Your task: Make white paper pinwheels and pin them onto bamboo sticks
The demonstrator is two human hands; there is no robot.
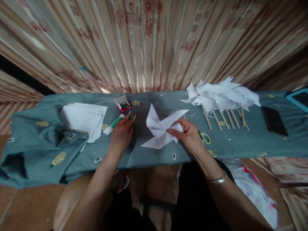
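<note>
Pinched a white paper pinwheel (157, 126) between right hand's (189, 133) thumb and fingers. Had left hand (121, 134) at wooden sticks (134, 118) beside a tube (114, 124); could not tell whether clasped.

A black phone (274, 122) lies near a blue-edged device (298, 98), below patterned curtains (144, 48).

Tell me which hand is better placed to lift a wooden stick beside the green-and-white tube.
Probably the left hand: it is right at the wooden sticks beside the green-and-white tube, while the right hand pinches the paper pinwheel.
</note>
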